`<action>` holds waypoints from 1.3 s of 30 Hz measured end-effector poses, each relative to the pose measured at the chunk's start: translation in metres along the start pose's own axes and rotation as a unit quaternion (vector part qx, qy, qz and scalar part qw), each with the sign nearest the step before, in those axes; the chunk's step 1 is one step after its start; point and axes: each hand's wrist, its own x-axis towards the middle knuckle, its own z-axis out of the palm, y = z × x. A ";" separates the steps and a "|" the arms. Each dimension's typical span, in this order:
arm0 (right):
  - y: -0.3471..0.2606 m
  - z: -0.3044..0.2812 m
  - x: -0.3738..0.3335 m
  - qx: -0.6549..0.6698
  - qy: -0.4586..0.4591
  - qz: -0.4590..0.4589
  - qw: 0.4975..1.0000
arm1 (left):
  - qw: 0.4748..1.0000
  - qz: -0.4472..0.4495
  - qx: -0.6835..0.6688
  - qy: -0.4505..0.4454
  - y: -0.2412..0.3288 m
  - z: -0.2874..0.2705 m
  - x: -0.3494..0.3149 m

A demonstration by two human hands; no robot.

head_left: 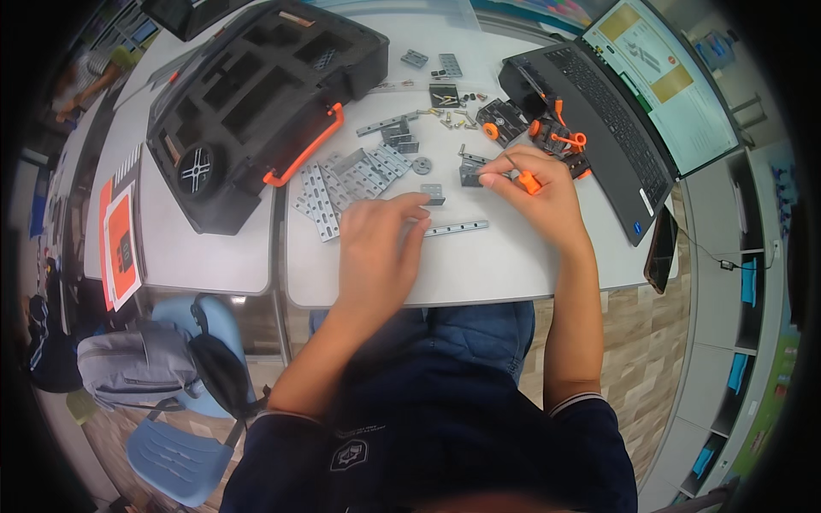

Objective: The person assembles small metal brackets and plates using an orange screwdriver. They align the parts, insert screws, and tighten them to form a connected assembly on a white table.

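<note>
I have the right hand (546, 203) grasping an orange screwdriver (529, 182); whether the left hand (376, 239) pinches the bracket (434, 194), I cannot tell.

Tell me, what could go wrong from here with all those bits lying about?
The smartphone lies right at the edge of the table, so a bump might knock it to the floor.
The small screws lie loose on the tabletop, so a stray sweep could scatter or lose some.
The orange-handled screwdriver in the right hand is close to the fingertips, so a slip might scratch one.
</note>
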 end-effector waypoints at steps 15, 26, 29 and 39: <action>-0.004 -0.003 -0.005 0.000 -0.063 0.073 0.995 | 0.999 -0.002 0.033 0.004 0.004 -0.002 0.002; -0.003 -0.001 -0.006 0.068 -0.047 0.117 0.990 | 1.000 0.004 0.026 0.006 0.003 -0.002 0.001; -0.002 -0.002 -0.005 0.098 -0.016 0.131 0.986 | 1.000 0.006 0.027 0.004 0.003 -0.002 0.001; 0.002 -0.002 -0.004 0.089 0.018 0.148 0.985 | 1.000 0.006 0.026 0.003 0.003 -0.002 0.001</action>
